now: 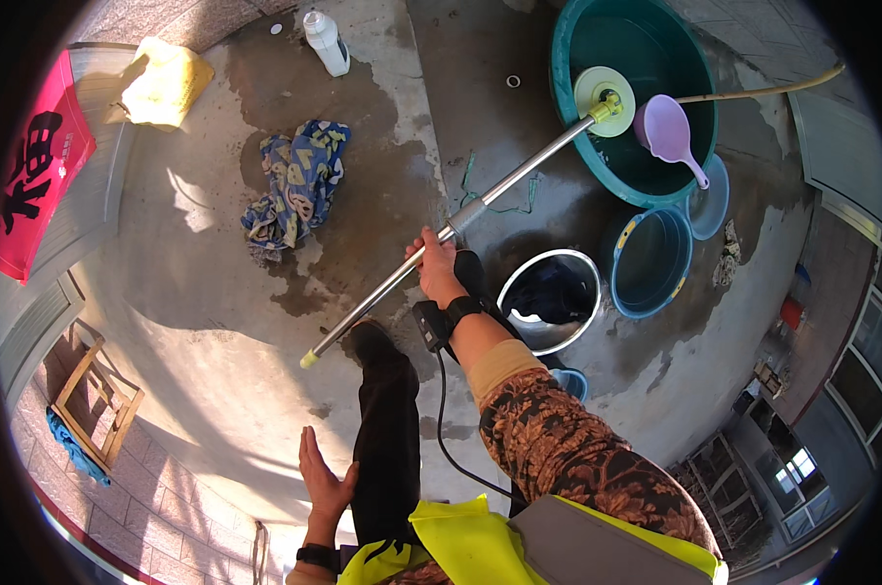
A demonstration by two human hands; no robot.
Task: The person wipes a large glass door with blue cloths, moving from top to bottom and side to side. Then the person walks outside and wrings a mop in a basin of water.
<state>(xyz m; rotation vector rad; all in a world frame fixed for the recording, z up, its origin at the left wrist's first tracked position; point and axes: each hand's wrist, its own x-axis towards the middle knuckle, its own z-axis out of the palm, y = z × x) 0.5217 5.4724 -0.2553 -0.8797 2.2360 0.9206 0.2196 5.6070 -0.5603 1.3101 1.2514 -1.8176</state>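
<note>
My right hand (pixel 436 267) is closed around the metal pole (pixel 532 167) of a mop, just below a grey collar. The pole slants up to the right. Its pale round mop head (pixel 587 84) overlaps the rim of a large green tub (pixel 560 66), though whether it touches cannot be told. A lilac plastic dipper (pixel 666 128) lies across the tub's right side. Down by my left knee, my left hand (pixel 325 474) is held out with thumb and fingers apart, holding nothing. The pole's yellowish lower end (pixel 309 359) is beyond it.
A blue patterned cloth (pixel 302 183) lies crumpled on wet concrete. Beside my right foot stand a metal basin (pixel 598 289) with dark fabric and a blue basin (pixel 616 270). A white bottle (pixel 327 44), a wooden stick (pixel 770 90) and a wooden frame (pixel 119 428) are farther off.
</note>
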